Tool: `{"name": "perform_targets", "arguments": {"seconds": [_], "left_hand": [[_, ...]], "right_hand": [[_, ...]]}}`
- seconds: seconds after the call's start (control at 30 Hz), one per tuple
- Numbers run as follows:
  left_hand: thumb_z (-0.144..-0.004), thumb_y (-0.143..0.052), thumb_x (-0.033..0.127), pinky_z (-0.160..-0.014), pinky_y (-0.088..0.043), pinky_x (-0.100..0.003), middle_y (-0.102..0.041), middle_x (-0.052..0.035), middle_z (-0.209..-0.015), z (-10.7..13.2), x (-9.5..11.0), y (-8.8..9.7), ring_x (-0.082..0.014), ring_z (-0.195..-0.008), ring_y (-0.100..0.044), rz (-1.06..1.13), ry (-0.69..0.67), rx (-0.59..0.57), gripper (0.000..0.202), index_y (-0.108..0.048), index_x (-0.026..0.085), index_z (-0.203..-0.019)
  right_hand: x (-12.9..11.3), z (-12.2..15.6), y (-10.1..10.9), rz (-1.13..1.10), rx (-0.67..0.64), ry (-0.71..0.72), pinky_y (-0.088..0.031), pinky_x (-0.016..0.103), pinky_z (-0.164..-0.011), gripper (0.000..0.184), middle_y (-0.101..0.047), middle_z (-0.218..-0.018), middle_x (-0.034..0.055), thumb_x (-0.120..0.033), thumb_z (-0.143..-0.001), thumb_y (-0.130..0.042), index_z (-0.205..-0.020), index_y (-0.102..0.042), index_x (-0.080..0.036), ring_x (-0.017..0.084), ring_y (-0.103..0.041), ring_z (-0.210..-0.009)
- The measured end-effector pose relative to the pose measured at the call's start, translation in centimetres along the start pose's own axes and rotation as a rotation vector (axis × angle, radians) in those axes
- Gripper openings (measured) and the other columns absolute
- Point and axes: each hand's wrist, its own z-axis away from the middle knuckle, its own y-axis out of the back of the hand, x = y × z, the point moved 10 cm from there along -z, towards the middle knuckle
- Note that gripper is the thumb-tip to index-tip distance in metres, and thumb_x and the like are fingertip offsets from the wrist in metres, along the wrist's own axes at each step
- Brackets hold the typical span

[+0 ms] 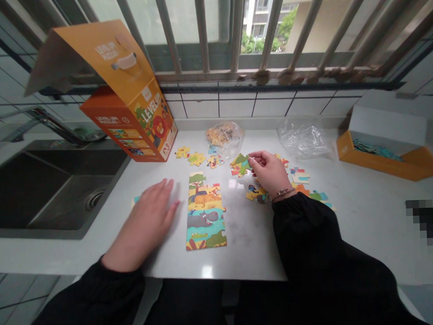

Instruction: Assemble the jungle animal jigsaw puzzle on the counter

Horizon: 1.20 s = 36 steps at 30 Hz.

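A column of joined puzzle pieces (205,212) with animal pictures lies on the white counter (363,209). My left hand (147,222) lies flat, fingers stretched out, on the counter just left of that column, partly covering a loose piece. My right hand (270,172) is closed in a pinch on a green and yellow puzzle piece (240,164) to the right of the column's top. Loose puzzle pieces (306,185) are scattered around and under my right hand, and a few more loose pieces (197,158) lie further back.
An open orange puzzle box (137,122) stands at the back left beside a steel sink (43,187). A plastic bag of pieces (224,135) and an empty clear bag (303,138) lie near the tiled wall. An orange tray-like box (386,152) sits at right.
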Motion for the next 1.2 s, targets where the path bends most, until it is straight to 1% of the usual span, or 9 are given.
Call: {"name": "perform_targets", "arguments": {"seconds": [0.13,0.3,0.43,0.57,0.67,0.8,0.93,1.07,1.2], "left_hand": [[-0.102,-0.049,0.039,-0.119,-0.047,-0.062,-0.071,-0.0246,-0.142,1.9,-8.5,-0.3,-0.0452,-0.136,-0.066,-0.150,0.188,-0.083,0.051,-0.065,0.013,-0.143],[-0.094,-0.056,0.035,-0.105,-0.055,-0.054,-0.077,-0.0163,-0.110,1.9,-11.5,-0.6,-0.0401,-0.109,-0.073,0.066,0.220,-0.143,0.030,-0.074,0.021,-0.113],[-0.084,-0.063,0.038,-0.097,-0.057,-0.046,-0.076,-0.0111,-0.107,0.6,-11.8,-0.3,-0.0355,-0.101,-0.073,0.180,0.262,-0.139,0.038,-0.073,0.023,-0.117],[-0.079,-0.067,0.042,-0.085,-0.055,-0.039,-0.075,-0.0053,-0.102,-0.6,-12.2,-1.2,-0.0289,-0.089,-0.071,0.260,0.279,-0.268,0.055,-0.071,0.025,-0.130],[-0.073,-0.071,0.045,-0.082,-0.054,-0.039,-0.075,-0.0039,-0.093,-1.7,-12.2,-1.7,-0.0289,-0.086,-0.070,0.296,0.280,-0.338,0.043,-0.075,0.027,-0.112],[-0.069,-0.070,0.047,-0.084,-0.055,-0.043,-0.076,-0.0087,-0.096,-3.1,-11.4,-1.9,-0.0319,-0.089,-0.071,0.354,0.261,-0.302,0.031,-0.073,0.026,-0.092],[-0.072,-0.067,0.051,-0.087,-0.057,-0.044,-0.077,-0.0114,-0.105,-3.5,-10.6,-1.7,-0.0315,-0.090,-0.071,0.364,0.309,-0.205,0.042,-0.072,0.024,-0.104],[-0.083,-0.062,0.054,-0.090,-0.058,-0.045,-0.076,-0.0135,-0.110,-4.0,-9.0,-0.8,-0.0318,-0.092,-0.072,0.317,0.342,-0.142,0.049,-0.073,0.019,-0.117],[-0.095,-0.060,0.050,-0.092,-0.056,-0.043,-0.074,-0.0125,-0.110,-6.3,-5.1,1.6,-0.0294,-0.096,-0.071,0.290,0.270,-0.016,0.038,-0.072,0.019,-0.114]], "right_hand": [[0.0,-0.2,0.1,-0.020,-0.005,-0.005,-0.055,0.030,-0.061,0.039,-0.073,-0.082,0.0030,-0.050,-0.092,-0.072,-0.112,-0.078,-0.017,0.016,-0.065,-0.066],[0.2,-0.1,-0.4,-0.085,-0.029,-0.020,-0.057,0.029,-0.060,0.035,-0.073,-0.083,0.0024,-0.048,-0.091,-0.074,-0.110,-0.077,-0.019,0.015,-0.064,-0.065],[0.4,0.0,-0.7,-0.104,-0.047,-0.023,-0.058,0.030,-0.061,0.035,-0.072,-0.082,0.0022,-0.049,-0.091,-0.075,-0.109,-0.076,-0.019,0.016,-0.064,-0.066],[0.5,-0.2,-1.0,-0.107,-0.061,-0.016,-0.057,0.030,-0.061,0.036,-0.071,-0.082,0.0018,-0.050,-0.090,-0.075,-0.110,-0.076,-0.020,0.016,-0.064,-0.067],[0.4,-0.2,-1.1,-0.117,-0.073,-0.021,-0.058,0.029,-0.061,0.036,-0.072,-0.083,0.0021,-0.050,-0.090,-0.075,-0.109,-0.076,-0.020,0.016,-0.064,-0.067],[-0.2,0.2,-1.6,-0.113,-0.150,-0.025,-0.056,0.028,-0.061,0.035,-0.072,-0.082,0.0021,-0.049,-0.092,-0.073,-0.111,-0.078,-0.019,0.016,-0.064,-0.067],[-1.9,0.9,-2.4,0.023,-0.272,0.081,-0.050,0.027,-0.059,0.036,-0.076,-0.082,0.0029,-0.048,-0.099,-0.066,-0.115,-0.083,-0.020,0.016,-0.063,-0.067],[-3.2,2.2,-4.2,0.054,-0.452,0.186,-0.056,0.030,-0.075,0.028,-0.083,-0.097,0.0057,-0.044,-0.098,-0.070,-0.105,-0.084,-0.021,0.018,-0.072,-0.083],[-3.0,3.6,-6.1,0.054,-0.630,0.154,-0.055,0.028,-0.072,0.022,-0.079,-0.084,0.0018,-0.044,-0.095,-0.077,-0.097,-0.082,-0.023,0.017,-0.071,-0.076]]}}
